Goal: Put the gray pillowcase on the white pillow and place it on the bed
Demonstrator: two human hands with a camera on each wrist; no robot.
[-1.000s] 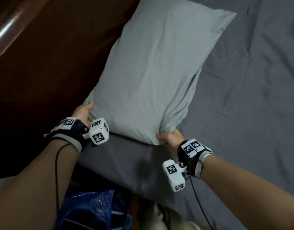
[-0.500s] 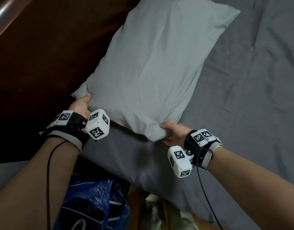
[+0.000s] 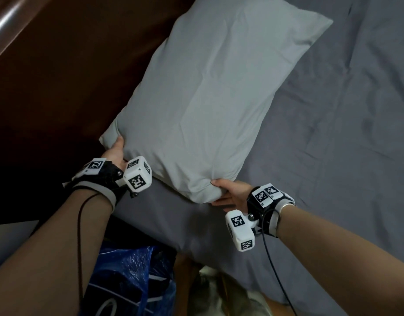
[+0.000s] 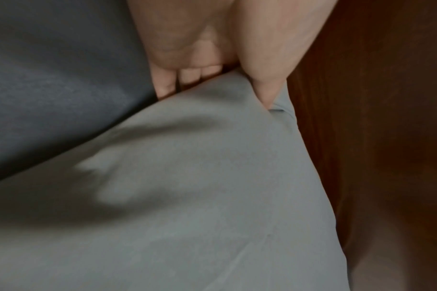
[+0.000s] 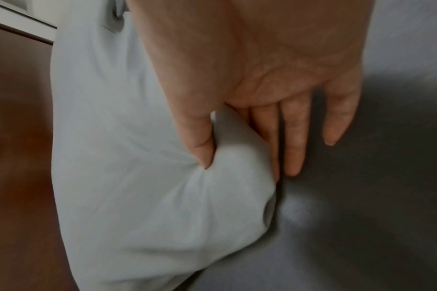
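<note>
The pillow in its light gray pillowcase (image 3: 214, 94) lies slantwise over the dark gray bed sheet (image 3: 333, 156), its near end lifted. My left hand (image 3: 115, 151) grips the near left corner, thumb on top and fingers curled beneath (image 4: 187, 76). My right hand (image 3: 228, 192) pinches the bunched near right corner, thumb pressed into the cloth (image 5: 202, 149) and fingers underneath. In the left wrist view the pillowcase (image 4: 187, 196) fills the lower frame; in the right wrist view the pillowcase (image 5: 137, 177) bulges left of my palm. The white pillow itself is hidden inside the case.
A dark brown wooden headboard (image 3: 71, 76) runs along the pillow's left side. Below my arms, past the mattress edge, sits a blue plastic bag (image 3: 128, 281). The wrinkled sheet stretches far to the right.
Both hands have pushed the pillow's near end up and away, toward the headboard. The left corner has come out from under the hand and stands higher. Both grips have held.
</note>
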